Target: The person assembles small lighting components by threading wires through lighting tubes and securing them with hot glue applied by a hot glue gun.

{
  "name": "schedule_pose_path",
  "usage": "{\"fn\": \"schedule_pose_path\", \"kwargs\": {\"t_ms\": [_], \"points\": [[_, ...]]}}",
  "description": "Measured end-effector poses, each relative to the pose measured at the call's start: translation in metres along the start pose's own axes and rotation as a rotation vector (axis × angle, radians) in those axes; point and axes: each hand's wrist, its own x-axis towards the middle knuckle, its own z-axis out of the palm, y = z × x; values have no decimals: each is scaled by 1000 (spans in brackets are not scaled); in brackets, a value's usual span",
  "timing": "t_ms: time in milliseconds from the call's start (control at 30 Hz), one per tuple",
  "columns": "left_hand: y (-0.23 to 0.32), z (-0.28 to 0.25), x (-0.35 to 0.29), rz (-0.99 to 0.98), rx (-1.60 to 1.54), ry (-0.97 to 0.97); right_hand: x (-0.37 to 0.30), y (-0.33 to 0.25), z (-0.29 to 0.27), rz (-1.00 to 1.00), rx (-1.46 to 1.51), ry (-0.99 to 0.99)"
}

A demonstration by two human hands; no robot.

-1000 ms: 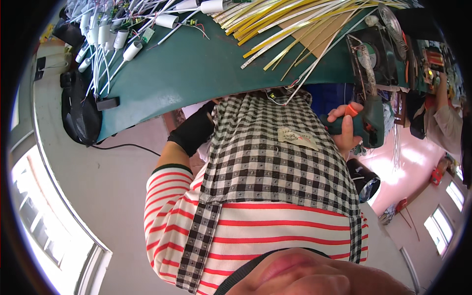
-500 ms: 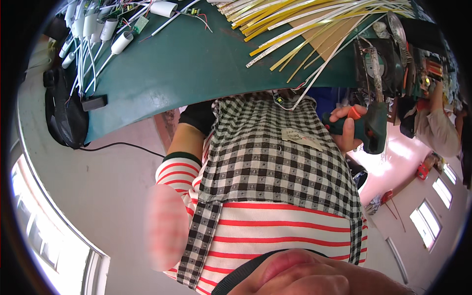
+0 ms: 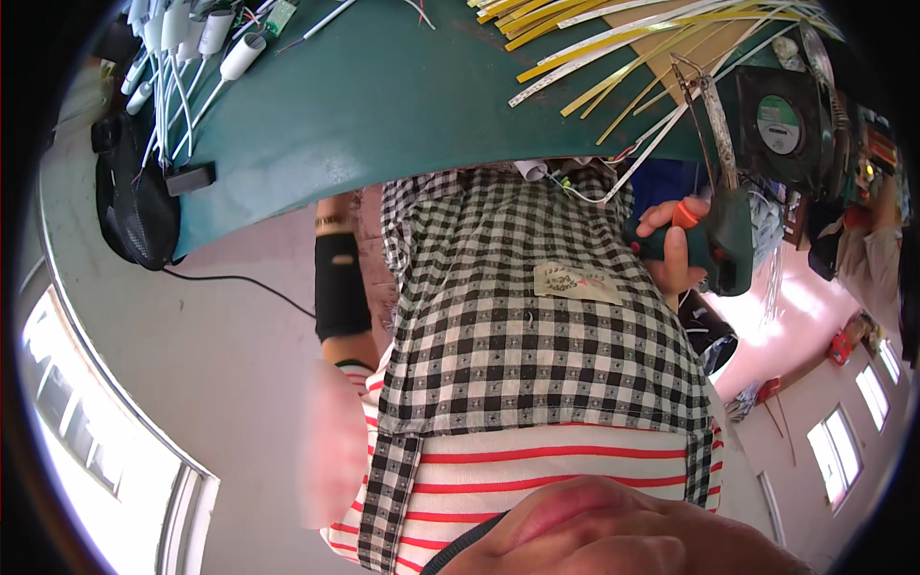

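We look down our own front, over a black-and-white checked apron (image 3: pixel 537 355) worn on a red-and-white striped shirt (image 3: pixel 565 474), to the near edge of the dark green surface (image 3: pixel 383 115).

Our right hand (image 3: pixel 671 254) is wrapped around the handle of a dark green power screwdriver with an orange trigger (image 3: pixel 714 244), fingers curled over the grip and thumb lying along it. The tool sits just below the edge of the green surface, beside the apron, with a long metal bit (image 3: pixel 714 125) rising from it up over the surface.

Our left hand is not clearly shown: the forearm in a black sleeve (image 3: pixel 340 287) runs up under the surface edge, and the pale blur (image 3: pixel 331 450) lower down is too smeared to read, so we cannot tell whether that hand is open or closed.

On the surface above the screwdriver lie yellow and white flat strips (image 3: pixel 613 48) and a black square cooling fan (image 3: pixel 781 120); far along the surface from it lie white cylindrical connectors on wires (image 3: pixel 206 43).
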Motion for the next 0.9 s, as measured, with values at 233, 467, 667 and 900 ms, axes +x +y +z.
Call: {"fn": "schedule_pose_path", "kwargs": {"t_ms": [233,467,667,900], "points": [[-3,12,-14,4,-30,-39,0,14,-3,37,54,22],[1,17,-14,33,-52,-126,-12,9,-9,77,16,65],[0,34,-11,66,-75,-223,-25,18,-7,79,64,162],[2,34,-2,126,-84,-268,-20,18,-5,57,39,177]]}}
